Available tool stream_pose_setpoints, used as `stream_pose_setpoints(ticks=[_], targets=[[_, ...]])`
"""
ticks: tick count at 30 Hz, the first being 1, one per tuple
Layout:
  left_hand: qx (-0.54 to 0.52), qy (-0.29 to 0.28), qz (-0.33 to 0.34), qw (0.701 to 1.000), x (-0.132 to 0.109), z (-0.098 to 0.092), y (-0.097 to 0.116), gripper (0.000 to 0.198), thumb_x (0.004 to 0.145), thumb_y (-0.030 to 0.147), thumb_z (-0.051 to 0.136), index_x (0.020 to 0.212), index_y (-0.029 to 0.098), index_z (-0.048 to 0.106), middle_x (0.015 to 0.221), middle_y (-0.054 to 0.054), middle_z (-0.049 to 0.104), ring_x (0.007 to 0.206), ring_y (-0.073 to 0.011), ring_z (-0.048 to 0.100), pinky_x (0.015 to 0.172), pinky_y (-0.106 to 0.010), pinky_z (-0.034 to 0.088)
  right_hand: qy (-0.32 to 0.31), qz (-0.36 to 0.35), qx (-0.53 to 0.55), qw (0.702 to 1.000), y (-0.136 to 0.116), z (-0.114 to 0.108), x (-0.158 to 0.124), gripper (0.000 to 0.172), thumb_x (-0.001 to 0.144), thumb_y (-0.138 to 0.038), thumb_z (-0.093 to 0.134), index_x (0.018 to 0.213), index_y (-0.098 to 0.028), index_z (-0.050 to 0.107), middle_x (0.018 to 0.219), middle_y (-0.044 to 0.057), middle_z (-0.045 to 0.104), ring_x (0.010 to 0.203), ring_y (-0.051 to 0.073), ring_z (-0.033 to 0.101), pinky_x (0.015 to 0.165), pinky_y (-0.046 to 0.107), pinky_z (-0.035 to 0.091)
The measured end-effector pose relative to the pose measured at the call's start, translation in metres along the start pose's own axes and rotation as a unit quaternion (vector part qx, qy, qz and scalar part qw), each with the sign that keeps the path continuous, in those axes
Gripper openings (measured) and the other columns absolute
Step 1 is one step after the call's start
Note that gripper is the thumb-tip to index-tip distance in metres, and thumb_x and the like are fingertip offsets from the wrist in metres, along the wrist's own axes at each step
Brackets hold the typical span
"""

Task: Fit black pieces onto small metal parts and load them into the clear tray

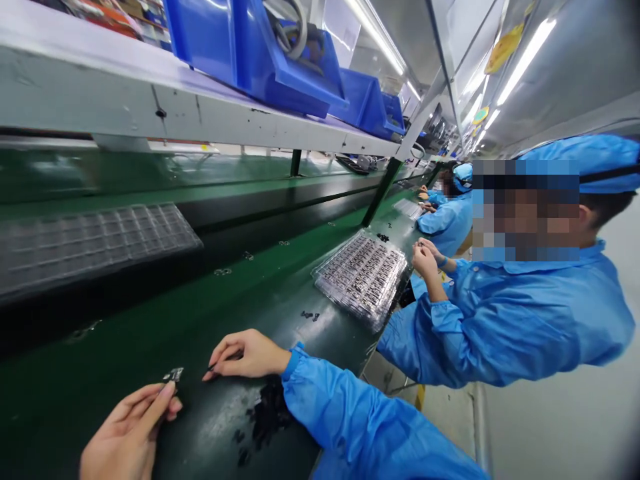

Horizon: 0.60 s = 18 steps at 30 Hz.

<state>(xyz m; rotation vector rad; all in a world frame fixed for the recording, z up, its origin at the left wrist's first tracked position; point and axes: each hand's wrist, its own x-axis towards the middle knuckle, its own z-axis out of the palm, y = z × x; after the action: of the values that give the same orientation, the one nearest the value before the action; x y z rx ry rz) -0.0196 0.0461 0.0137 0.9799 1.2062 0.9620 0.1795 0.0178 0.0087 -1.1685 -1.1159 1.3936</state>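
My left hand [131, 430] is at the bottom left, its fingers pinched on a small metal part [173, 375] held just above the green bench [165, 333]. My right hand [245, 355], in a blue sleeve, rests fingertips-down on the bench, its fingers drawn together on a small dark piece that I cannot make out. A heap of small black parts [267, 417] lies on the bench right below my right wrist.
A clear tray of small parts [363, 277] lies further along the bench before a co-worker in blue [525, 320], whose hands are together. A few loose black parts [310, 315] lie between. An empty clear tray [90, 243] sits left. Blue bins [260, 53] stand on the shelf above.
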Motion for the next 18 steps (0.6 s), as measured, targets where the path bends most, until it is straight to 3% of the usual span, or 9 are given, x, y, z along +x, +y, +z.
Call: stream_pose_setpoints(ticks=[6,10,14,18], targets=[[-0.036,-0.017,-0.029,0.999,0.0,-0.002,0.0,0.037,0.041,0.03,0.093,0.073,0.031,0.074,0.069,0.004,0.076,0.067,-0.0208,0.067,0.054,-0.027,0.058,-0.03,-0.021,0.009,0.999,-0.002,-0.004,0.0,0.041,0.069,-0.045,0.091,0.087,-0.017,0.068,0.078,0.003,0.075,0.08,0.017,0.076,0.084,0.028,0.055],[-0.039,-0.033,-0.031,0.998,-0.003,0.004,-0.007,0.043,0.041,0.031,0.096,0.079,0.029,0.076,0.076,0.003,0.078,0.072,-0.0219,0.07,0.058,-0.027,0.06,-0.049,-0.034,0.027,0.998,-0.001,-0.006,0.0,0.035,0.072,-0.039,0.091,0.089,-0.017,0.07,0.08,0.001,0.075,0.079,0.014,0.075,0.086,0.026,0.055],[-0.038,-0.027,-0.057,0.997,-0.006,0.011,-0.009,0.049,0.034,0.035,0.1,0.077,0.026,0.076,0.075,0.0,0.078,0.072,-0.0207,0.07,0.057,-0.025,0.06,-0.057,-0.003,0.051,0.997,-0.005,-0.005,0.001,0.032,0.071,-0.037,0.092,0.084,-0.017,0.07,0.077,0.0,0.074,0.073,0.013,0.072,0.085,0.027,0.056],[-0.02,-0.039,-0.039,0.998,-0.004,0.009,-0.015,0.046,0.043,0.042,0.099,0.081,0.03,0.077,0.076,0.004,0.079,0.074,-0.0198,0.07,0.061,-0.027,0.061,-0.054,0.022,0.061,0.996,-0.008,-0.003,0.001,0.035,0.067,-0.036,0.095,0.082,-0.017,0.07,0.076,0.0,0.073,0.07,0.013,0.072,0.086,0.028,0.057]])
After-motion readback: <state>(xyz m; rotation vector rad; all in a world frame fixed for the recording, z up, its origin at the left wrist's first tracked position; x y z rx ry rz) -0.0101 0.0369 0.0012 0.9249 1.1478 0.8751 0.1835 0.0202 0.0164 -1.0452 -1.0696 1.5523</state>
